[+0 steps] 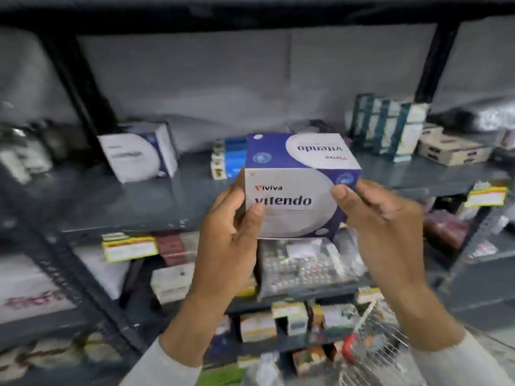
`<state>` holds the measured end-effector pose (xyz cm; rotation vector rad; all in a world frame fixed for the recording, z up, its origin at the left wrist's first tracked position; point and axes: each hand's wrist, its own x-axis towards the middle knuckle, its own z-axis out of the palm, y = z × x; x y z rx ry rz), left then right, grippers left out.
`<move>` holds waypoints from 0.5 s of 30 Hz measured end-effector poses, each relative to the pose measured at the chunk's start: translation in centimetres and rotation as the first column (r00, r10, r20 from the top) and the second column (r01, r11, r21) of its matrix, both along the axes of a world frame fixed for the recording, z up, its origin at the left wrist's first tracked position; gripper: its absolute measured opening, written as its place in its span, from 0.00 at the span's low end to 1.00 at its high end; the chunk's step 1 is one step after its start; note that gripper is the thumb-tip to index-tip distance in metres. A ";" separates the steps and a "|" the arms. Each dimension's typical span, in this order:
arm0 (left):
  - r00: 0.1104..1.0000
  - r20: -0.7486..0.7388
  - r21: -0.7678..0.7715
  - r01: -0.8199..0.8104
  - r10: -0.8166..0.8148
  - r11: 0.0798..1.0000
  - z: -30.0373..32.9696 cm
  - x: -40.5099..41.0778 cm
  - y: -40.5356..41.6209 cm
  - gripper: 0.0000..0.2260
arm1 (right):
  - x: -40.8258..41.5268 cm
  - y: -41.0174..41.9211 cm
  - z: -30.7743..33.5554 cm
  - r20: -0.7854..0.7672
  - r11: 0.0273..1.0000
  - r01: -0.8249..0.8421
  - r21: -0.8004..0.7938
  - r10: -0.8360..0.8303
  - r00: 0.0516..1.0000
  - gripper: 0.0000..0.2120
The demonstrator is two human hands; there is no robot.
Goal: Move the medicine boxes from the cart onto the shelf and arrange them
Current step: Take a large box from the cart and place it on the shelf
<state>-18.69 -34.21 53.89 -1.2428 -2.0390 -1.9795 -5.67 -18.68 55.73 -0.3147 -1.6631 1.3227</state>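
Note:
A blue and white medicine box marked "viviva vitendo" is held up in front of the grey shelf. My left hand grips its left side with the thumb on the front face. My right hand holds its right edge with the thumb on the front. A matching blue and white box stands tilted on the shelf at the left. The wire cart shows at the bottom right, below my right forearm.
Teal and white boxes stand at the shelf's back right, next to a flat beige carton. Small blue boxes sit behind the held box. Lower shelves hold blister packs and several small cartons. Dark uprights frame the shelf.

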 end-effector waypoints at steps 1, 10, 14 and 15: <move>0.999 -0.010 0.009 -0.037 0.037 0.999 0.5 -1.4 -1.8 0.14 | -1.6 -1.3 0.8 0.007 0.999 -0.029 0.032 0.029 1.000 0.10; 0.968 0.119 0.024 -0.226 0.222 0.974 3.8 -14.3 -14.0 0.17 | -19.4 -10.3 3.1 0.117 0.960 -0.267 0.083 0.257 0.959 0.11; 0.924 0.182 -0.025 -0.338 0.337 0.941 2.9 -19.7 -15.2 0.18 | -26.2 -12.4 2.3 0.223 0.958 -0.286 0.017 0.275 0.935 0.14; 0.912 0.199 -0.026 -0.362 0.359 0.932 2.7 -20.4 -15.2 0.18 | -27.5 -12.7 1.9 0.247 0.960 -0.281 -0.004 0.273 0.930 0.13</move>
